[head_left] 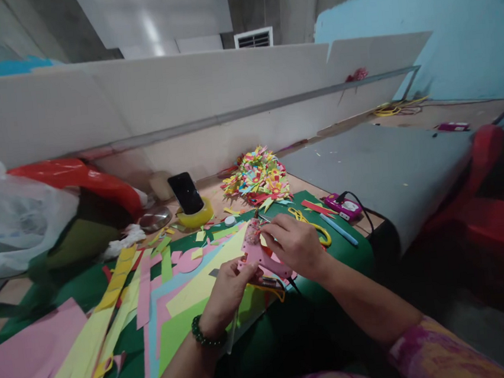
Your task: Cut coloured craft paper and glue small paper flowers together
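My left hand (232, 289), with a green bead bracelet at the wrist, grips a pink hot glue gun (255, 254) over the sheets of paper. Its nozzle end points away from me and looks crusted with glue. A clear glue stick (232, 333) hangs below my left hand. My right hand (295, 244) is closed in a pinch beside the nozzle end. A thin silvery tip shows by those fingers, but I cannot make out what they hold. Behind my right hand lie the yellow handles (325, 235) of what look like scissors.
Stacked coloured paper (181, 332) and yellow strips (118, 279) cover the green mat (349, 269). A pile of paper flowers (257, 176) stands behind. A phone (185, 192) leans on a tape roll (196, 215). To the right are a blue pen-like stick (340, 230) and a corded purple device (343, 206).
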`<state>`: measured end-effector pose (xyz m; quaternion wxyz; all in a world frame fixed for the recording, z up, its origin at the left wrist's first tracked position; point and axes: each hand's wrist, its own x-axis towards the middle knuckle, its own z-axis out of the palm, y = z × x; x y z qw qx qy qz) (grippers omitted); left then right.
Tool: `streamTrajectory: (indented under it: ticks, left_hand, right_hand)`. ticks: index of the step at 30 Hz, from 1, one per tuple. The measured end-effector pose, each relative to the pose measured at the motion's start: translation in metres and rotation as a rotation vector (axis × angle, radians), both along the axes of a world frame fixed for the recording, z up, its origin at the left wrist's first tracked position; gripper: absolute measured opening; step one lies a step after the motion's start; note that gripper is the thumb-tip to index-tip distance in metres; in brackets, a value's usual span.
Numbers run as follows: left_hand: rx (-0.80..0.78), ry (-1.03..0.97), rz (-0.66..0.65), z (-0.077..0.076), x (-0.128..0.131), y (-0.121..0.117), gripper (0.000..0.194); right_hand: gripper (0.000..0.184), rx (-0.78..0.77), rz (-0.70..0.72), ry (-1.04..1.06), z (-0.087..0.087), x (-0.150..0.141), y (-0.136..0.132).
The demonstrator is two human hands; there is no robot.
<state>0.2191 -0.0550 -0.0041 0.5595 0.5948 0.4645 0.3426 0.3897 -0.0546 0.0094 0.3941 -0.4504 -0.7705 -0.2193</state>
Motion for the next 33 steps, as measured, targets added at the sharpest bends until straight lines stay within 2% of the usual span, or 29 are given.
streamTrajectory:
  ticks: [4, 14, 19, 23, 27, 30, 33]
  left_hand:
    - [0.023, 0.014, 0.019, 0.002, 0.001, -0.002, 0.04]
    - [0.154, 0.073, 0.035, 0.004, 0.003, -0.005, 0.038]
    - [0.133, 0.072, 0.091, 0.0, 0.001, -0.002, 0.037]
    - [0.07, 0.026, 0.104, 0.0, -0.002, 0.0, 0.04]
    - [0.032, -0.001, 0.072, 0.0, -0.002, 0.0, 0.042]
    - [0.046, 0.008, 0.061, 0.001, -0.002, -0.001, 0.042]
    - [0.08, 0.023, 0.049, 0.001, -0.001, -0.002, 0.041]
  right_hand:
    - [0.02, -0.031, 0.06, 0.052, 0.004, -0.001, -0.008]
    - [0.017, -0.111, 0.012, 0.04, 0.001, -0.011, -0.009]
    - [0.025, -0.053, -0.051, 0.008, -0.004, -0.015, -0.001]
    - [0.028, -0.031, -0.119, 0.166, -0.001, 0.001, 0.006]
    - [0.026, -0.08, 0.005, 0.319, 0.008, 0.017, 0.001]
    - [0.024, -0.103, 0.129, 0.335, 0.013, 0.016, -0.005]
    - [0.024, -0.117, 0.176, 0.317, 0.012, 0.01, -0.007]
